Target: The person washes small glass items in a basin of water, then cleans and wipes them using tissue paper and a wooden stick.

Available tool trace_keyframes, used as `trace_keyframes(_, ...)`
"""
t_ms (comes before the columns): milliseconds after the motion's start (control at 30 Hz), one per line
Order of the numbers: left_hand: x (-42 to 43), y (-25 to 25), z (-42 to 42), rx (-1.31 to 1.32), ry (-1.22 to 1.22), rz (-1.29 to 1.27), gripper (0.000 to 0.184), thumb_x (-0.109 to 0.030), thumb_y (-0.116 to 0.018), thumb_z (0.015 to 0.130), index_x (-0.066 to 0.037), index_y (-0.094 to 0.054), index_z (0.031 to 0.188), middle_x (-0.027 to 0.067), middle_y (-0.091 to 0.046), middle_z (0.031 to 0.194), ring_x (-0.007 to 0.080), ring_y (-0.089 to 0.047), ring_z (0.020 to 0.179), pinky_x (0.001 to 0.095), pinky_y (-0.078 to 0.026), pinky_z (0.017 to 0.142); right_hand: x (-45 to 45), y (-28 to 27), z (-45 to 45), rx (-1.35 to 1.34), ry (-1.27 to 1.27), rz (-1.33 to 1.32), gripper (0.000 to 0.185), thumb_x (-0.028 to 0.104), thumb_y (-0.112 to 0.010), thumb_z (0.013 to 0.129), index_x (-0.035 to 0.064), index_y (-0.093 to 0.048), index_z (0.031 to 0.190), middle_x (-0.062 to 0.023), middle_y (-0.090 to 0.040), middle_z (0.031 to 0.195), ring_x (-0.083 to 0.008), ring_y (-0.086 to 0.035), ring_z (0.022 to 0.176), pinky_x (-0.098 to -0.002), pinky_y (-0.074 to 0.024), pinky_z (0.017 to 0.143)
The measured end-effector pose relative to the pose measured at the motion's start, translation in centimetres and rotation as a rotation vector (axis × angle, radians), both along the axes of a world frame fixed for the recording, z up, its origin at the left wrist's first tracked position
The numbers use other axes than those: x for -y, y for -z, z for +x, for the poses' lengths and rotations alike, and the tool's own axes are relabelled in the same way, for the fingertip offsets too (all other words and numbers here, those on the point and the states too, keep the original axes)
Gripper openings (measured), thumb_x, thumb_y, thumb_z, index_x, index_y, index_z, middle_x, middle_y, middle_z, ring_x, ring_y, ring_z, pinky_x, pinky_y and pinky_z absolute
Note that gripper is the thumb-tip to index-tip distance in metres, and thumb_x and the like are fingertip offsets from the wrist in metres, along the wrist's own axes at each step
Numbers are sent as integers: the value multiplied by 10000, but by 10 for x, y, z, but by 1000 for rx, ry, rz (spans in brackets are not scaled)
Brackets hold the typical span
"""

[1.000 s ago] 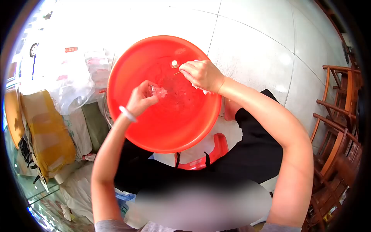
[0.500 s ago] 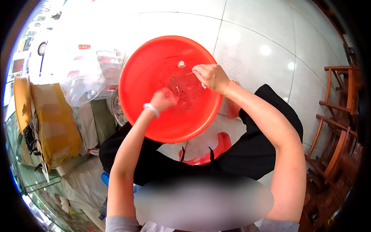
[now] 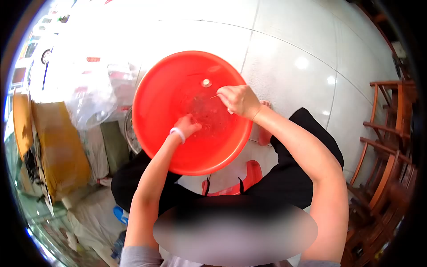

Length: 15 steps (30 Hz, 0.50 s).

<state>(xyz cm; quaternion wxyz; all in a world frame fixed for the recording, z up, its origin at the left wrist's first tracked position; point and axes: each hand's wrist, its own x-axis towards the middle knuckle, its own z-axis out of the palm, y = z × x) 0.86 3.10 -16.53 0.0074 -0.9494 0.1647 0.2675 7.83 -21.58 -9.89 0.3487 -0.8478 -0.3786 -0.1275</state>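
Observation:
A large round red basin [image 3: 155, 84] stands before me, with small dark bits [image 3: 207, 109] blurred at its bottom, perhaps under water. Low inside it, my left hand [image 3: 187, 125] has its fingers curled together beside the bits; whatever they grip is too small to make out. A pale band circles that wrist. Over the right side of the basin, my right hand [image 3: 240, 101] pinches a thin stick [image 3: 214, 96], like a toothpick, pointing left. Something small and white [image 3: 230, 111] shows under this hand. A small pale round object [image 3: 206, 83] lies in the basin's far part.
Clear plastic bags [image 3: 91, 102] lie left of the basin, near a taped yellow-brown package [image 3: 60, 147]. A metal bowl [image 3: 130, 131] is partly hidden behind the basin. Wooden chairs [image 3: 387, 133] stand at the right. A red plastic piece [image 3: 253, 173] shows between my legs.
The left hand was blurred by motion and now shows more clearly, low in the basin. The right hand keeps its pinch on the thin stick. The whole view has shifted slightly.

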Motion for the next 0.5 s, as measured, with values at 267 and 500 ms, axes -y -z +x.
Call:
trace_keyframes(267, -32, 21, 16, -118, 223, -326, 264, -243, -541, 802, -3, -604, 892, 131, -650, 853, 255, -615, 700, 354, -487, 643, -2, -6, -6, -38, -2, 14, 102, 122, -531, 809, 65, -508, 728, -69, -567, 587, -242, -596, 542, -350, -477, 492)
trace_keyframes(500, 5, -89, 32, -543, -849, -1015, 189, -140, -544, 773, 17, -584, 869, 156, -645, 896, 184, -594, 616, 246, -458, 530, 0, -5, -5, -69, -3, 27, 111, 121, -530, 801, 68, -494, 710, -72, -573, 598, -236, -596, 544, -339, -475, 488)
